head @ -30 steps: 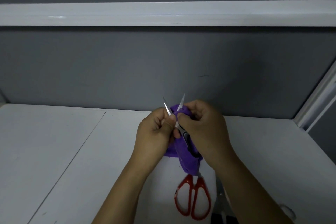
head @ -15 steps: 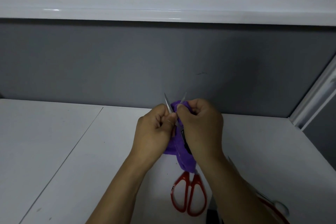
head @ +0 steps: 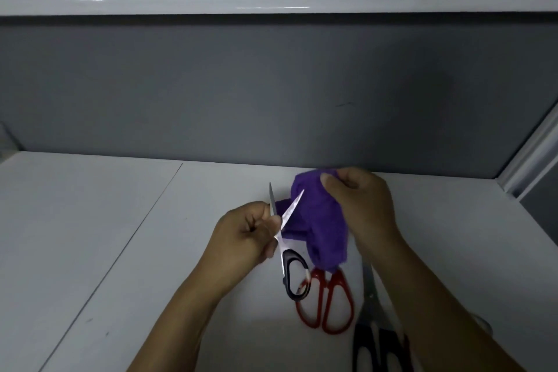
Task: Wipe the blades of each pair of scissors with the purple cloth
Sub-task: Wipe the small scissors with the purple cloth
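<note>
- Table (head: pixel 90 236): red scissors (head: pixel 325 293) and black scissors (head: pixel 369 296) lie near right; a dropped pair would strike them.
- Purple cloth (head: pixel 320 220), pinched by right hand (head: pixel 362 202), may snag on the tips.
- Left hand (head: pixel 244 236) grips the open small scissors (head: pixel 283 248) at the pivot; cut risk if the blades close.

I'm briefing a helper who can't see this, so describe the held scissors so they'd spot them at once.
Above the white table, find the left hand beside the purple cloth. It pinches scissors whose blades spread in a V. Unlike the red-handled pair and the black-handled pair lying on the table, their handle is grey-and-black.
</note>
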